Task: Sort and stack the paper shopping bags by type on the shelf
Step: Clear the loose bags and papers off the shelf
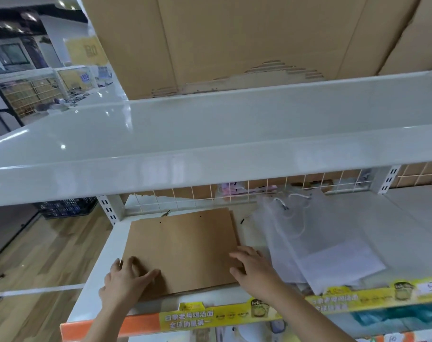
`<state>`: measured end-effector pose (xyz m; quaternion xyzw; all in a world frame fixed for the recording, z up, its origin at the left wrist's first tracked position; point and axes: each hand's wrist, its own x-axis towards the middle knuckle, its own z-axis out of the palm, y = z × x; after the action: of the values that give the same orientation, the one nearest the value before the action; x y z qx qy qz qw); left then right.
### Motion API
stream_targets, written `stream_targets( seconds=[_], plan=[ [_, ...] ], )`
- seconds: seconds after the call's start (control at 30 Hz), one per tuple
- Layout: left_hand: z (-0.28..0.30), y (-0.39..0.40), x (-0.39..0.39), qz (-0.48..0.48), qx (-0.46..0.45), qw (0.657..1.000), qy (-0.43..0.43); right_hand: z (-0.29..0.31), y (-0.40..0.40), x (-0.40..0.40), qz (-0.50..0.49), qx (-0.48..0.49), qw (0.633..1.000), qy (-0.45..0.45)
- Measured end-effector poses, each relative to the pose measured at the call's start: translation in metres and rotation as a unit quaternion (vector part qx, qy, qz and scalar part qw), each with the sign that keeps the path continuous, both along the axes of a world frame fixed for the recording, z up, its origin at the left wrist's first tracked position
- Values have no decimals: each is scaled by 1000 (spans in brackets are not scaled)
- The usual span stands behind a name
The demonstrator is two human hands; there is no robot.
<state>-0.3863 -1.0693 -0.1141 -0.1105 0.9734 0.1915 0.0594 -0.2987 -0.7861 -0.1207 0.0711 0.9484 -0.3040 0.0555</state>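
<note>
1. The brown bags (185,248) lie flat in a stack on the shelf (104,262), directly under both hands and between them.
2. The left hand (126,280) rests on the near left corner of the stack. Its fingers are spread and nearly straight, so it presses and does not grasp.
3. The right hand (254,267) lies on the near right corner in the same way, flat, with nothing gripped.
4. The step looks like squaring the stack. To do it well, I would push both side edges inward together, then tap the near edge, until the lower sheets showing at the right side line up.
5. Just right of the right hand lies the white bags (321,245) pile, loose and fanned out. Keep the brown stack apart from it.
6. The upper shelf (210,134) hides the far ends of both piles.
7. How many brown bags are in the stack I cannot tell.
8. The white bags are blurred, and their cords are hard to follow.
</note>
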Motion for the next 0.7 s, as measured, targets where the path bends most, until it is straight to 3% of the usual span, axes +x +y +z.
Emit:
stream_targets(
  seconds=[0.17,0.4,0.57,0.7],
  plan=[
    [15,21,6,-39,-28,997,55,9,16,11,-20,-43,999,19],
    [52,71,29,-149,158,970,111,43,55,41,-72,-120,989,53],
    [84,117,52,-316,195,926,64,67,89,86,-149,-138,974,100],
    [96,157,67,-367,197,908,52,77,120,131,-219,-122,961,121]
  ],
)
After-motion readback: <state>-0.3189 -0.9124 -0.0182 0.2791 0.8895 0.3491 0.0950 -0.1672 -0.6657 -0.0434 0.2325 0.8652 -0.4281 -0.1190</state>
